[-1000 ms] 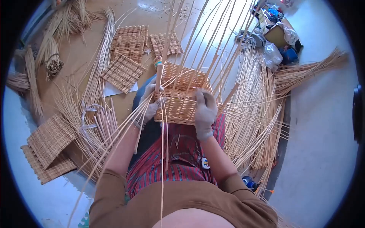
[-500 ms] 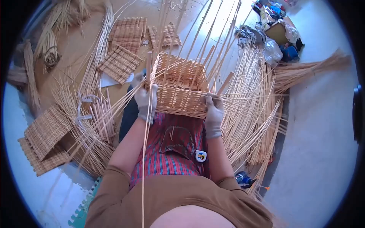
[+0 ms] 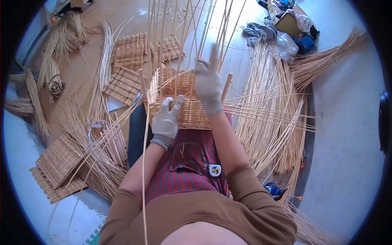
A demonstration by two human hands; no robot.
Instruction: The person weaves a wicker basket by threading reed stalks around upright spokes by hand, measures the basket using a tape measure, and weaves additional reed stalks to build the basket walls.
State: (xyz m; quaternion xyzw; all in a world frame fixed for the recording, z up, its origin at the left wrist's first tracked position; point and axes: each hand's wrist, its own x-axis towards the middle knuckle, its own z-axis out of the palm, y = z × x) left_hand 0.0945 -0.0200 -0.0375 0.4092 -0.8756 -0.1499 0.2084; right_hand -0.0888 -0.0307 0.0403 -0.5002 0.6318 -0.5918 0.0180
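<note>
A rectangular woven wicker basket [image 3: 192,116] rests across my lap, its long upright stakes rising from the walls. My gloved left hand [image 3: 165,122] lies against the front wall, thumb and finger spread at the rim. My gloved right hand [image 3: 209,85] is raised over the right part of the basket among the stakes. Its fingers point up, partly blurred and apart from the thumb. I cannot make out anything held in it. Thicker corner posts [image 3: 227,86] stand at the basket's ends. Loose weaving strands [image 3: 261,110] stick out to the right.
A large bundle of long canes [image 3: 269,134] lies at right, with another bundle [image 3: 326,57] beyond it. Flat woven panels [image 3: 128,51] lie on the floor ahead, and more panels [image 3: 61,157] at left. Bags and boxes [image 3: 292,30] sit at the upper right.
My left hand has left the left corner and moved right to the front wall. My right hand has left the front right corner and risen up over the basket.
</note>
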